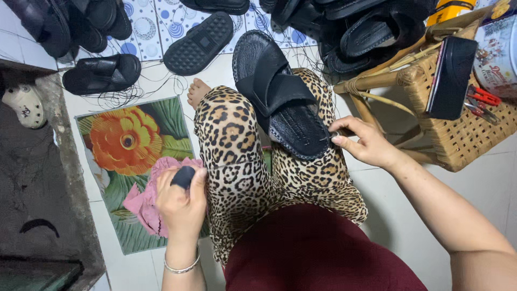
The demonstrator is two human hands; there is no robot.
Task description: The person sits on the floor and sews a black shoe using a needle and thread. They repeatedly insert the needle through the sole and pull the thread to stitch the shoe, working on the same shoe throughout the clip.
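A black leather sandal (280, 102) lies sole-down across my lap on leopard-print trousers (237, 156). My right hand (363, 141) pinches a small metal needle at the sandal's right edge, near the heel. My left hand (182, 200) is lowered beside my left knee and is closed around a small dark rounded tool (183, 176). Under that hand lies a pink cloth (145, 202) on a floral mat (126, 156). Thin dark thread runs near the sandal's edge.
Several black sandals and soles (199, 43) lie on the tiled floor ahead. A wicker stool (458, 129) at the right carries a black block (451, 75), red-handled pliers (482, 97) and a tin. A dark ledge (37, 178) stands at the left.
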